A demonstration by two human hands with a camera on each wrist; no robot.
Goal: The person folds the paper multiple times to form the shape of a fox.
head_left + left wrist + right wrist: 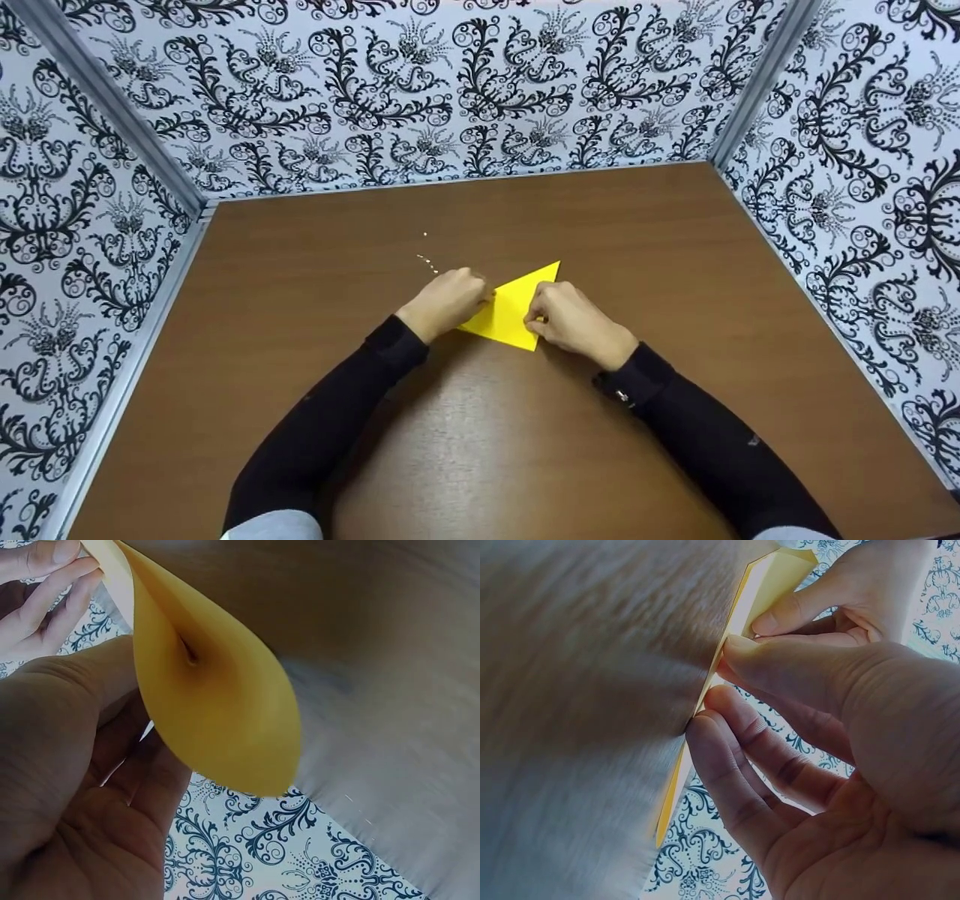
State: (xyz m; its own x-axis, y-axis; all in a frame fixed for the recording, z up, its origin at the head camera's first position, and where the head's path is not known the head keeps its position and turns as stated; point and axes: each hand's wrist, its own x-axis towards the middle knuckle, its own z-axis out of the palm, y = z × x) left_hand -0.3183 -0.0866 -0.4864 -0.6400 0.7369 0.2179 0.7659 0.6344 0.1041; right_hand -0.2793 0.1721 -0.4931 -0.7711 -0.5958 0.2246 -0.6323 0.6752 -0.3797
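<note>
The left hand curls narrowly, holding the left part of the folded yellow paper, while the right hand pinches the paper's right edge between thumb and fingertips; the brown table spreads beneath the paper, which looks angular from above, one end gaping into a rounded pocket, with white specks beyond it to its left
</note>
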